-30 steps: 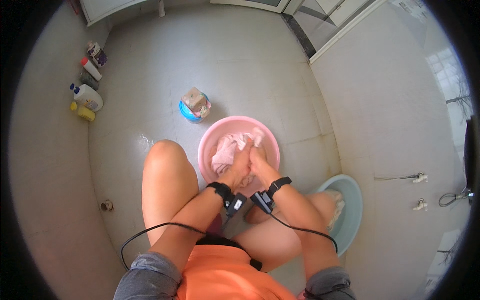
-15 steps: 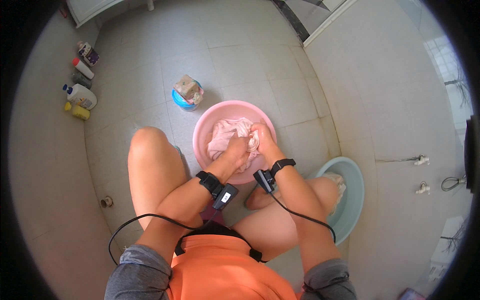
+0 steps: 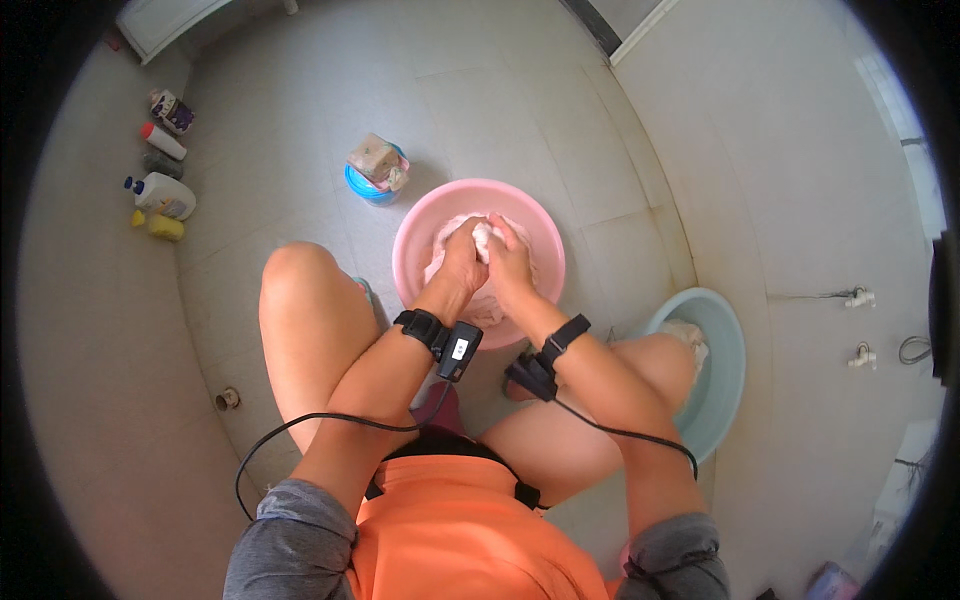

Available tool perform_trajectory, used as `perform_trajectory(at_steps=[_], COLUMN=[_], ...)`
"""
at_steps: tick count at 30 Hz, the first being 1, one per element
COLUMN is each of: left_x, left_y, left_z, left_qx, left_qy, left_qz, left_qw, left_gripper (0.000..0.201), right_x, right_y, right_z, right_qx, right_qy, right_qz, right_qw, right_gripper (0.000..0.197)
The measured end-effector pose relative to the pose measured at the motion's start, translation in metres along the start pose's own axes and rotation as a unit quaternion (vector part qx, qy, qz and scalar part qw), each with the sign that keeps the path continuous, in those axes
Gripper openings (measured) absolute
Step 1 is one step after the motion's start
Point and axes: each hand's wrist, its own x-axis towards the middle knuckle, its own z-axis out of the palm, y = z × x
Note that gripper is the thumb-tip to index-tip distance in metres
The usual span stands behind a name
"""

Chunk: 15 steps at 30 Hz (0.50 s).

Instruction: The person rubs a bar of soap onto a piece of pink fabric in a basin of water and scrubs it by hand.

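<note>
A pink basin [image 3: 549, 268] stands on the floor in front of me, with a pale pink cloth [image 3: 488, 308] lying crumpled in it. My left hand [image 3: 462, 262] and my right hand [image 3: 511, 264] are side by side over the basin, both closed round a bunched, whitish-pink part of this cloth. The rest of the cloth spreads beneath my hands. Whether it is a garment or a towel I cannot tell. My fingers are partly hidden behind the backs of the hands.
Beyond the basin stands a small blue tub [image 3: 370, 188] topped by a brownish block [image 3: 373, 157]. A pale green basin [image 3: 722, 385] with cloth in it sits by my right knee. Several bottles [image 3: 164, 196] line the left wall; taps [image 3: 860, 298] jut from the right wall.
My hands have come closer together, now upright round a tighter bunch of the cloth. Before, the right hand held a twisted roll beside the left. The whole view has shifted slightly.
</note>
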Motion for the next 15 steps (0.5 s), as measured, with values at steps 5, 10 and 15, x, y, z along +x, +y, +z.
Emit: perform_trajectory(at_steps=[5, 10, 15], left_x=[-0.027, -0.025, 0.003], left_y=[-0.018, -0.021, -0.010], left_z=[0.022, 0.017, -0.025], left_qx=[0.043, 0.053, 0.094], left_qy=[-0.063, 0.015, -0.007], left_qz=[-0.009, 0.045, 0.098], left_qw=[0.997, 0.997, 0.991], left_gripper=[0.022, 0.037, 0.072], right_x=[0.033, 0.018, -0.006], right_y=[0.008, 0.011, 0.027], right_z=[-0.035, -0.029, 0.004], right_qx=[0.002, 0.203, 0.094], right_qy=[0.014, -0.027, -0.008], right_qz=[-0.016, 0.071, -0.009], right_qw=[1.000, 0.976, 0.996], right_gripper=[0.045, 0.046, 0.048])
